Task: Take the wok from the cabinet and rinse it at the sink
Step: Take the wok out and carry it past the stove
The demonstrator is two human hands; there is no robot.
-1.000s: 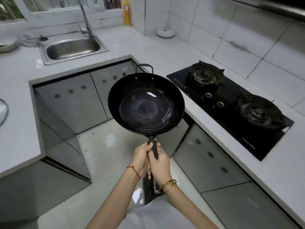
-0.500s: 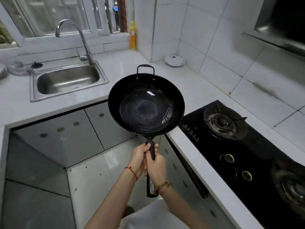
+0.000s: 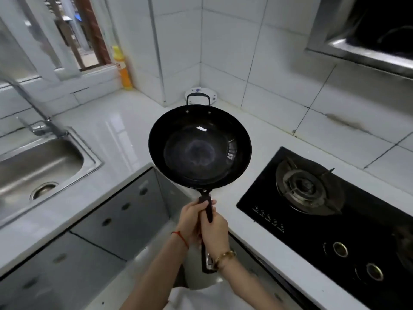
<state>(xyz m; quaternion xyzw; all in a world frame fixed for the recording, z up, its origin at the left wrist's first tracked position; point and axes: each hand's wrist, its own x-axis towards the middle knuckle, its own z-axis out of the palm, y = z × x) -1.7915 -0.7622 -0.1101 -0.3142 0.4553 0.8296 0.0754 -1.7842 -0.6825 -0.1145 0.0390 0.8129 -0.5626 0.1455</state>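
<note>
A black wok with a long handle and a small loop handle at its far rim is held up in front of me, its empty inside facing me. My left hand and my right hand are both wrapped around the long handle, left a little higher. The wok hangs over the inner corner of the white counter. The steel sink lies to the left, with its tap at the sink's back edge.
A black gas hob sits in the counter on the right, under a range hood. A yellow bottle stands by the window and a white round object in the far corner. Grey cabinet doors are below.
The view has risen and swung to the right: the sink has slid to the left edge and the hob has come closer. Both hands still hold the wok at the same spot in view.
</note>
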